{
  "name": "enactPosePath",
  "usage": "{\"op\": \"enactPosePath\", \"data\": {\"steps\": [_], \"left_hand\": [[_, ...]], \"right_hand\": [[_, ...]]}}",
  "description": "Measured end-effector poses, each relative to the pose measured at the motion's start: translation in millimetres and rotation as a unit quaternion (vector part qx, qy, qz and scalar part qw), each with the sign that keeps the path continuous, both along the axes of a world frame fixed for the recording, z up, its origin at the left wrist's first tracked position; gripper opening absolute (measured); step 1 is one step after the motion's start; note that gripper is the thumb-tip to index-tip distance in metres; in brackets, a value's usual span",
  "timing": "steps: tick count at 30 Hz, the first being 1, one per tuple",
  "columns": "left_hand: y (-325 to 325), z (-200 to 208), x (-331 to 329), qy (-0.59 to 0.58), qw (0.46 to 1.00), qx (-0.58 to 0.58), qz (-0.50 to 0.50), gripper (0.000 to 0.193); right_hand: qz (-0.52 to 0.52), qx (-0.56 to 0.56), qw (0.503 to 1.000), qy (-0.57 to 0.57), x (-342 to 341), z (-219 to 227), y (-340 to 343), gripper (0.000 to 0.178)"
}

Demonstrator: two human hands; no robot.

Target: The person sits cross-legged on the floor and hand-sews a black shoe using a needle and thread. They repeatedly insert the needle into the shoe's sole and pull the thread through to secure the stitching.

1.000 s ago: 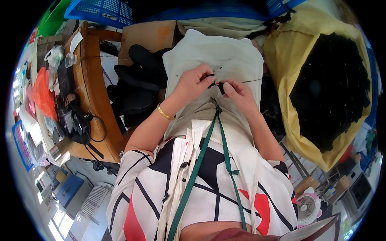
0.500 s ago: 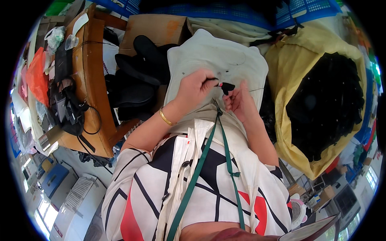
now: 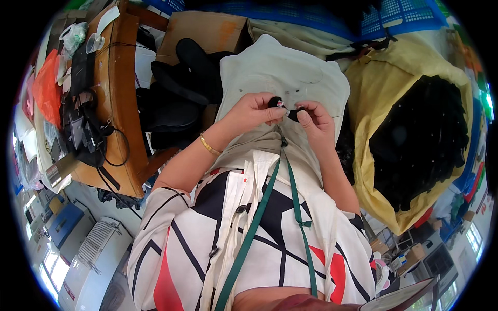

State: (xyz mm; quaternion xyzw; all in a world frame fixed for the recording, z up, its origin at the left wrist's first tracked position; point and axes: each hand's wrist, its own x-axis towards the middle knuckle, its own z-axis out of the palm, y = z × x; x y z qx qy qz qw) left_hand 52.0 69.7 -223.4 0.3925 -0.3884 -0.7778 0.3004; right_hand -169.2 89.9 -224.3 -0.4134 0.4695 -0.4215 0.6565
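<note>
Over my cloth-covered lap, both hands work on a small black piece [image 3: 276, 101] with a red-and-white mark; its exact kind cannot be made out. My left hand [image 3: 259, 110] is closed, pinching its left part between thumb and fingers. Close by on the right, my right hand [image 3: 316, 120] pinches the right part, with the thumb pressed on it. Past the right hand, a thin dark thread runs off to the right. Below the hands lies the knot of green apron straps [image 3: 283, 142]. The pale cloth [image 3: 259, 72] spreads under both hands.
At right stands a yellow sack [image 3: 384, 207] full of black pieces [image 3: 420, 140]. Black shoe-shaped items [image 3: 181, 85] and a cardboard box [image 3: 202, 33] are at left, beside a wooden table [image 3: 106, 103] holding black straps and bags. A blue plastic basket [image 3: 399, 15] is at the back.
The black piece has turned, its marked part now showing at my left fingers. My right hand has gone from loosely spread fingers to a pinch on it, and the hands sit closer together.
</note>
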Motion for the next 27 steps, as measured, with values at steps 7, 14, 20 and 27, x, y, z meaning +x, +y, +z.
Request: {"op": "enactPosePath", "data": {"steps": [7,14,20,27], "left_hand": [[5.0,8.3,-10.0,0.007,1.0,-0.013,0.027,0.013],[11.1,11.2,-13.8,0.021,0.997,0.063,0.041,0.011],[-2.6,15.3,-1.3,-0.073,0.995,0.01,-0.073,0.012],[0.6,16.9,-0.7,-0.128,0.983,-0.116,-0.066,0.019]], "right_hand": [[0.003,0.026,1.0,-0.01,6.6,5.3,5.2,0.02],[0.009,-0.161,0.981,0.11,13.3,5.8,8.8,0.017],[-0.013,-0.136,0.985,0.107,12.9,7.6,10.5,0.017],[0.004,-0.228,0.941,0.251,9.6,18.4,11.6,0.019]]}}
